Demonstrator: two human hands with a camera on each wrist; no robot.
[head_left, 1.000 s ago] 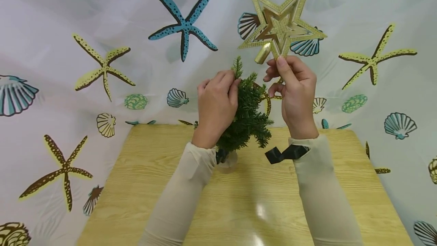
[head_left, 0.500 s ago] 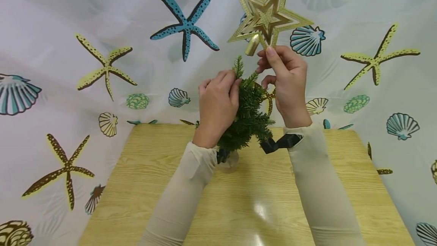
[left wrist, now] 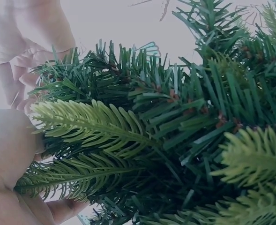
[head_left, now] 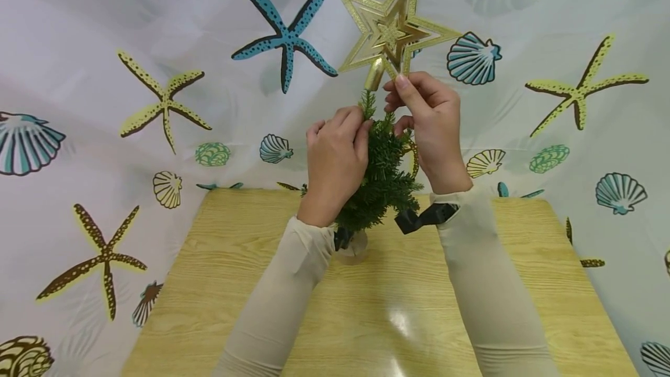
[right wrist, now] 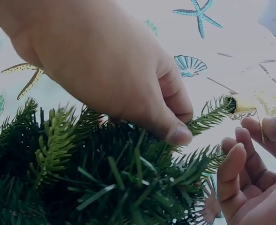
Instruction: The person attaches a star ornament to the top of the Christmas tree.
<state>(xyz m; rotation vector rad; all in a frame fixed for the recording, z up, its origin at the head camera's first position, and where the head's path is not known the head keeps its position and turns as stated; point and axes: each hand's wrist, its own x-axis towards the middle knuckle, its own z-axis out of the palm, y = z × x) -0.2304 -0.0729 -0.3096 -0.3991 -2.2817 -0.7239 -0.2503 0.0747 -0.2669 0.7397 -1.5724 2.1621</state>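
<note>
While the right hand (head_left: 433,121) pinches the star (head_left: 389,34), its near-vertical tube (head_left: 374,76) points down

A pale cloth (head_left: 246,109) hangs beyond the far and side edges of the worktop (head_left: 434,295). Its prints include a blue starfish (head_left: 287,38) above the far edge and a brown starfish (head_left: 107,255) beside the left edge.
</note>
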